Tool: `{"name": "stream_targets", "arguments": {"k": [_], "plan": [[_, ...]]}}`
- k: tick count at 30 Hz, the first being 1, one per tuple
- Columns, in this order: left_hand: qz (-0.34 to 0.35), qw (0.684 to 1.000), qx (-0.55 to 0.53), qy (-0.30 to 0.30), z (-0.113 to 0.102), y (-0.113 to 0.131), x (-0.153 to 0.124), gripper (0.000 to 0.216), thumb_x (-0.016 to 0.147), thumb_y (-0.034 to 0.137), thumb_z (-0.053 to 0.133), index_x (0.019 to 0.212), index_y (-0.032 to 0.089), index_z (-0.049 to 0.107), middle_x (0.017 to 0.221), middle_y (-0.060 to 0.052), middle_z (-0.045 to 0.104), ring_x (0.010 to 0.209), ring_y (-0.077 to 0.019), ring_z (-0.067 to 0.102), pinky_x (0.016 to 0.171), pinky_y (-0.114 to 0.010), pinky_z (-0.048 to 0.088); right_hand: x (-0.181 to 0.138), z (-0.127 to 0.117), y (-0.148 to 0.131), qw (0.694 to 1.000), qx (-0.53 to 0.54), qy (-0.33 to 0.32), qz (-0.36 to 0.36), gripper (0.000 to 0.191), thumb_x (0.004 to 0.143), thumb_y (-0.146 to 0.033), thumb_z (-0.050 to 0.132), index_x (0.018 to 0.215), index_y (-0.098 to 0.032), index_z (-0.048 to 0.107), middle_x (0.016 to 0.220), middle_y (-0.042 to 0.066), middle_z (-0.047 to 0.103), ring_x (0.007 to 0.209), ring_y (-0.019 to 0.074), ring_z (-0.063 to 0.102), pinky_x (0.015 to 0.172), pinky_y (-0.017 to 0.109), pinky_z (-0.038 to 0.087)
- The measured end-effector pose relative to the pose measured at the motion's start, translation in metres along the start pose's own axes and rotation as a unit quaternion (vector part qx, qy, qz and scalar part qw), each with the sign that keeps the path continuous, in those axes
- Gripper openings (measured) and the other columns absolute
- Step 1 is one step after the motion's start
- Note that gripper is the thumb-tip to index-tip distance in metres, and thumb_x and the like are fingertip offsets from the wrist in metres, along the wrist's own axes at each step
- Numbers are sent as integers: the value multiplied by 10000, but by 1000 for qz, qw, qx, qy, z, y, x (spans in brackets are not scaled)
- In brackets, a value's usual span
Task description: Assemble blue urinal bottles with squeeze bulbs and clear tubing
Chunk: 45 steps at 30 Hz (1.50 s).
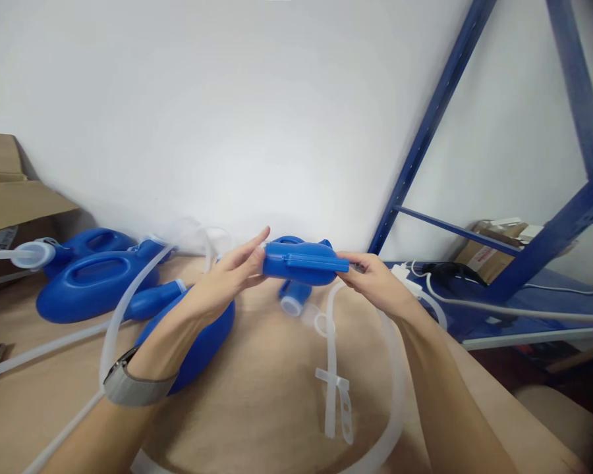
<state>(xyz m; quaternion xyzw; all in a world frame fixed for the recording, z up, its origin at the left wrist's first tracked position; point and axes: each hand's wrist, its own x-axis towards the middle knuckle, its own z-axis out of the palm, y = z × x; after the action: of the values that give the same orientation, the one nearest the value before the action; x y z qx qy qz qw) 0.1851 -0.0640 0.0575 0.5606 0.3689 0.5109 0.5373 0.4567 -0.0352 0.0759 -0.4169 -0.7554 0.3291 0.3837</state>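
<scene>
Holding between left hand (238,266) and right hand (375,282), by both ends, a smooth blue bottle (301,274) with a long ridge (317,261).

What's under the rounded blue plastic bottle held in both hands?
Visible below the bottle: a short blue plastic neck with a round, whitish end. Where that neck leads is covered, so I can't tell whether it joins the bottle.
</scene>
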Motion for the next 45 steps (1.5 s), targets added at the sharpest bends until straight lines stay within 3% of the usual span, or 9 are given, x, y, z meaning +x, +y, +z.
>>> {"name": "stream_targets", "arguments": {"k": [3, 7, 13, 19, 24, 27, 35, 40, 45], "plan": [[-16, 999, -26, -21, -3, 0, 0, 768, 938, 639, 650, 1609, 409, 354, 1683, 1, 399, 1496, -255, 454, 1236, -451, 387, 1, 0, 0, 1000, -3, 10, -6, 384, 845, -531, 689, 930, -174, 802, 696, 14, 633, 841, 227, 636, 778, 329, 506], [2, 1000, 5, -29, -11, 1, -2, 694, 938, 490, 723, 1568, 402, 446, 1689, 22, 380, 1538, -266, 397, 1251, -444, 375, 2, 0, 3, 1000, -5, 10, -24, 399, 854, -499, 695, 1089, -199, 815, 1070, 72, 788, 1099, 294, 694, 995, 405, 519], [40, 995, 93, -20, -11, 6, -3, 778, 872, 522, 793, 1556, 293, 502, 1604, -78, 510, 1475, -349, 481, 1252, -489, 376, 0, -2, 6, 998, -49, -13, -48, 495, 932, -514, 628, 1318, -227, 742, 1272, 90, 766, 1240, 330, 679, 1098, 487, 511], [65, 991, 117, -21, -7, 11, -5, 800, 877, 515, 790, 1556, 208, 500, 1591, -128, 518, 1444, -344, 520, 1214, -449, 442, -8, -3, 3, 983, -119, -34, -135, 570, 1030, -492, 514, 1570, -312, 487, 1591, 60, 534, 1436, 318, 538, 1192, 520, 422], [92, 986, 137, -19, -8, 21, -12, 708, 841, 509, 822, 1442, 192, 622, 1524, -144, 593, 1394, -363, 567, 1157, -447, 502, -19, 4, -10, 955, -214, -26, -204, 729, 953, -452, 621, 1611, -245, 385, 1554, 124, 566, 1246, 339, 671, 1038, 508, 539], [106, 977, 184, -36, -10, 26, -15, 677, 803, 493, 853, 1393, 209, 680, 1453, -133, 655, 1335, -372, 614, 1100, -447, 548, -23, 10, -19, 938, -282, 26, -199, 780, 849, -531, 767, 1521, -258, 479, 1430, 122, 667, 1113, 342, 728, 930, 480, 584], [138, 965, 218, -52, -12, 36, -26, 606, 745, 381, 913, 1318, 300, 737, 1189, -75, 777, 984, -262, 766, 837, -342, 664, -29, 11, -24, 886, -391, 19, -249, 821, 799, -552, 809, 1503, -258, 505, 1330, 144, 710, 1040, 373, 742, 819, 455, 603], [167, 958, 225, -58, -11, 42, -33, 572, 709, 336, 938, 1256, 314, 772, 984, -36, 803, 843, -219, 771, 843, -337, 662, -32, 13, -27, 891, -370, 10, -264, 809, 818, -616, 764, 1487, -236, 515, 1311, 146, 717, 1028, 353, 745, 854, 449, 594], [143, 966, 205, -70, -11, 42, -33, 585, 690, 321, 946, 1250, 297, 778, 985, -58, 817, 844, -243, 777, 837, -363, 659, -36, 18, -29, 902, -342, 30, -260, 738, 804, -555, 778, 1432, -241, 551, 1293, 130, 733, 1008, 335, 754, 869, 438, 583]]}}
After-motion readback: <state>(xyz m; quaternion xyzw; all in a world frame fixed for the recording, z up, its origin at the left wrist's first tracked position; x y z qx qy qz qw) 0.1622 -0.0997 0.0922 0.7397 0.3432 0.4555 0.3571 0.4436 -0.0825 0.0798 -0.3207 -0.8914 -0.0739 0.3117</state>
